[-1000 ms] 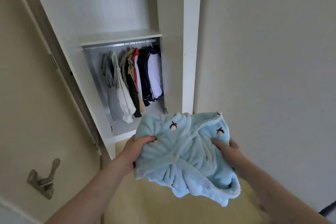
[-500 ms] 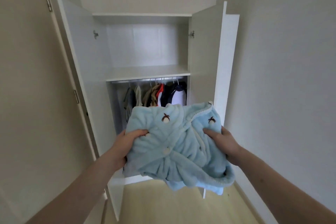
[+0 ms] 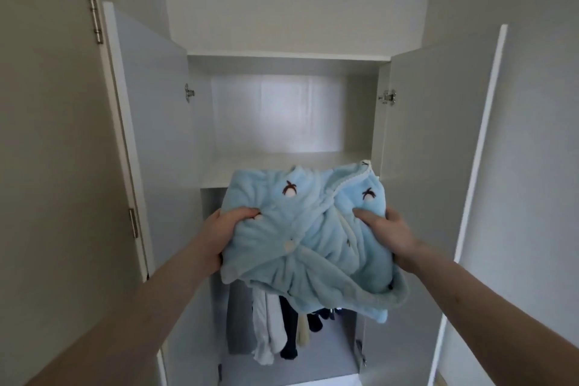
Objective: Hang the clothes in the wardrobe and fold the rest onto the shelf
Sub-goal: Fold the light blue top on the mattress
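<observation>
- Left hand (image 3: 226,232) grips the left edge of the folded pale-blue fleece garment (image 3: 308,238), thumb on top.
- Garment: bunched, small brown embroidered motifs, held at the shelf (image 3: 216,173) front edge.
- Right hand (image 3: 393,233) clamps its right side.
- Wardrobe doors (image 3: 150,122) open; hanging clothes (image 3: 275,326) below, partly hidden by the bundle.
- Since half a second ago, bundle raised toward shelf.

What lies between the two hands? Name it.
In the head view, only the folded light-blue fleece garment spans the stretch between the left hand and the right hand; both grip its edges in front of the wardrobe shelf.
</observation>
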Demonstrator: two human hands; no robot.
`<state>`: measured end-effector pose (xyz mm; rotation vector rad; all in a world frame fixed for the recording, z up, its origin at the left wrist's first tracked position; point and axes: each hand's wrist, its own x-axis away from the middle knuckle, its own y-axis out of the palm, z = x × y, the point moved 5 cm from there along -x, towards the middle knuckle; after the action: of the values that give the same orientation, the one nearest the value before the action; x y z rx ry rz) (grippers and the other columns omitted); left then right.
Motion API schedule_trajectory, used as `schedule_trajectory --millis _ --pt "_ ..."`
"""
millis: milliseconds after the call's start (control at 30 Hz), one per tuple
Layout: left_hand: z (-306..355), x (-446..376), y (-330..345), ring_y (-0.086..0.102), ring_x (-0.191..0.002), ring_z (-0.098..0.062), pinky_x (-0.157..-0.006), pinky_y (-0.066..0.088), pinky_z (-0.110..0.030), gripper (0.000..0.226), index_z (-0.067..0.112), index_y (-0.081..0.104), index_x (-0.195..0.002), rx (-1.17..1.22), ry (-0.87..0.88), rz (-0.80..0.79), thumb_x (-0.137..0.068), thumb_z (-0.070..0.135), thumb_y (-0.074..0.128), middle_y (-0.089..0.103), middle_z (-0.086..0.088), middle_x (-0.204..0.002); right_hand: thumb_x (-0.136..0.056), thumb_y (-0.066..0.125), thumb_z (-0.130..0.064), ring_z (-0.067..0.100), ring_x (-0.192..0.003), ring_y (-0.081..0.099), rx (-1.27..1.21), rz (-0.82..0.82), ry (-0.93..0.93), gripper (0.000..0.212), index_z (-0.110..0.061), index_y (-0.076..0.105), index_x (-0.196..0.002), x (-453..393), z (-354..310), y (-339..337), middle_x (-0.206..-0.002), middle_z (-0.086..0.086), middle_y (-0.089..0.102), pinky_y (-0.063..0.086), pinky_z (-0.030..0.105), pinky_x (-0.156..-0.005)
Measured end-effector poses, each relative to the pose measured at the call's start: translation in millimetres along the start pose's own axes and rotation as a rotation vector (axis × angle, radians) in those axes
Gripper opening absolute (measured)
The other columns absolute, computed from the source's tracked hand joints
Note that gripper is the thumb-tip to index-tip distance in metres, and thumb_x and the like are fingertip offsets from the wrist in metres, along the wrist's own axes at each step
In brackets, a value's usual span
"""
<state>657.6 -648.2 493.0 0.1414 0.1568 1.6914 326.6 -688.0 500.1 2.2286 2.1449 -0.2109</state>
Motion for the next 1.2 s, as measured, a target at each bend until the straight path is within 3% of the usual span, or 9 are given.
schedule_trajectory --millis 100,200,300,467,633,833,900,1033,1200 --pt "18 -55 -10 0.075 -0.099 -0.031 -0.082 0.061 -0.044 0.077 0.014 0.072 -0.120 -0.010 0.008 -0.034 -0.050 0.039 0.091 0.077 -0.011 -0.111 -0.085 0.081 -0.036 0.019 -0.083 0.077 -0.019 0.018 -0.018 0.039 -0.020 0.070 -0.119 -49 -3 22 -0.102 0.001 0.079 0.061 0.029 -0.059" --pt "31 -103 -13 0.075 -0.099 -0.030 -0.086 0.060 -0.044 0.075 0.011 0.072 -0.119 -0.011 0.031 -0.035 -0.051 0.038 0.090 0.077 -0.010 -0.110 -0.082 0.082 -0.038 0.023 -0.090 0.077 -0.025 0.039 -0.025 0.042 -0.023 0.070 -0.119 -98 -6 35 -0.106 0.001 0.078 0.064 0.038 -0.074" --pt "45 -150 -17 0.074 -0.101 -0.030 -0.091 0.059 -0.046 0.061 0.009 0.072 -0.119 -0.021 0.051 -0.021 -0.065 0.033 0.087 0.077 -0.011 -0.111 -0.081 0.083 -0.037 0.019 -0.084 0.078 -0.037 0.031 -0.043 0.039 -0.025 0.071 -0.116 -147 -15 50 -0.099 -0.003 0.079 0.063 0.033 -0.065" --pt "65 -223 -23 0.074 -0.101 -0.030 -0.089 0.060 -0.043 0.045 0.007 0.074 -0.116 -0.034 0.076 0.037 -0.077 0.027 0.082 0.078 -0.010 -0.107 -0.081 0.082 -0.038 0.015 -0.082 0.077 -0.015 -0.011 -0.092 0.031 -0.029 0.072 -0.109 -232 -27 76 -0.095 -0.008 0.079 0.061 0.030 -0.063" --pt "90 -291 -26 0.077 -0.085 -0.023 -0.064 0.058 -0.029 0.039 0.010 0.075 -0.110 -0.055 0.106 0.086 -0.077 0.031 0.081 0.079 -0.007 -0.098 -0.079 0.083 -0.036 0.015 -0.083 0.078 -0.024 -0.071 -0.135 0.033 -0.025 0.072 -0.109 -324 -40 100 -0.096 -0.005 0.080 0.061 0.032 -0.065" --pt "119 -383 -27 0.076 -0.078 -0.020 -0.063 0.056 -0.027 0.027 0.011 0.078 -0.102 -0.062 0.150 0.155 -0.083 0.031 0.075 0.079 -0.010 -0.098 -0.077 0.084 -0.039 0.013 -0.081 0.077 -0.046 -0.137 -0.167 0.038 -0.028 0.071 -0.110 -441 -58 129 -0.094 -0.008 0.080 0.061 0.029 -0.063" --pt "123 -411 -30 0.076 -0.082 -0.023 -0.066 0.057 -0.029 0.030 0.011 0.077 -0.106 -0.063 0.141 0.155 -0.084 0.032 0.073 0.078 -0.012 -0.100 -0.079 0.083 -0.038 0.011 -0.079 0.077 -0.047 -0.159 -0.171 0.035 -0.029 0.071 -0.110 -471 -62 139 -0.092 -0.009 0.079 0.061 0.027 -0.059" --pt "123 -463 -43 0.075 -0.090 -0.027 -0.071 0.057 -0.031 0.038 0.009 0.075 -0.113 -0.068 0.109 0.181 -0.083 0.033 0.074 0.078 -0.013 -0.102 -0.081 0.082 -0.037 0.020 -0.088 0.076 -0.020 -0.187 -0.145 0.034 -0.028 0.068 -0.111 -523 -56 162 -0.100 -0.002 0.078 0.063 0.034 -0.070" --pt "119 -530 -64 0.076 -0.092 -0.029 -0.071 0.057 -0.032 0.052 0.010 0.075 -0.114 -0.111 0.079 0.162 -0.072 0.039 0.078 0.078 -0.013 -0.105 -0.082 0.081 -0.038 0.019 -0.089 0.075 -0.011 -0.191 -0.120 0.029 -0.030 0.067 -0.107 -578 -45 192 -0.101 -0.002 0.076 0.060 0.028 -0.061"
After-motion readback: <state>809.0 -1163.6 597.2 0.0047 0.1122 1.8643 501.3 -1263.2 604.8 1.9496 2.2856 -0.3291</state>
